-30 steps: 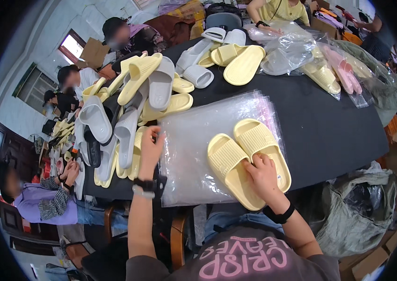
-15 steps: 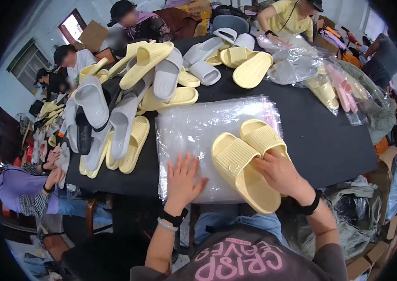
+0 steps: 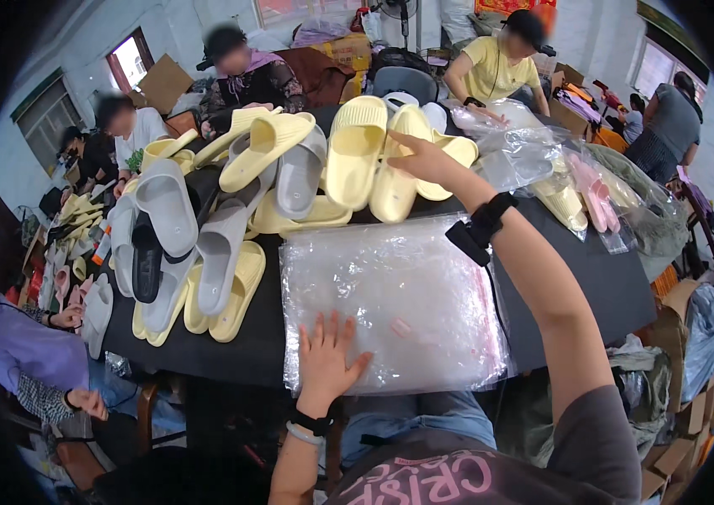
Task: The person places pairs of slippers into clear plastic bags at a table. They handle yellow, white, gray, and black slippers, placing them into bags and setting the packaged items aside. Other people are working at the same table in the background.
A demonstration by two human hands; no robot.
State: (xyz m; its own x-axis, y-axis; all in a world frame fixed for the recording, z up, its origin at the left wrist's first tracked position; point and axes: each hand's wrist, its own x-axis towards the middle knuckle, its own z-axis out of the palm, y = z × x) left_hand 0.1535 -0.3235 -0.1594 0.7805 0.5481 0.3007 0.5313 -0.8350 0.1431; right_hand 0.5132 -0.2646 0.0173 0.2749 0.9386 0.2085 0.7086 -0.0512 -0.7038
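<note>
My left hand (image 3: 325, 362) lies flat, fingers spread, on a stack of clear plastic bags (image 3: 390, 286) at the table's near edge. My right arm reaches across the table, and my right hand (image 3: 424, 160) rests over a yellow slide sandal (image 3: 395, 192) with its fingers stretched out across it. A matching yellow slide (image 3: 357, 151) lies just left of it. Both have ribbed straps and rest at the pile's right part, partly covering other sandals. Part of the right-hand slide is hidden by my fingers.
Grey slides (image 3: 167, 195) and a black one (image 3: 146, 257) are heaped on the left of the black table (image 3: 575, 252). Bagged pink sandals (image 3: 594, 198) lie at the right. People sit around the far side and left. Cardboard boxes (image 3: 681, 328) stand at right.
My right hand has carried the pair of yellow slides from above the bags away to the far pile. My left hand stays flat on the bags. The view has tilted up.
</note>
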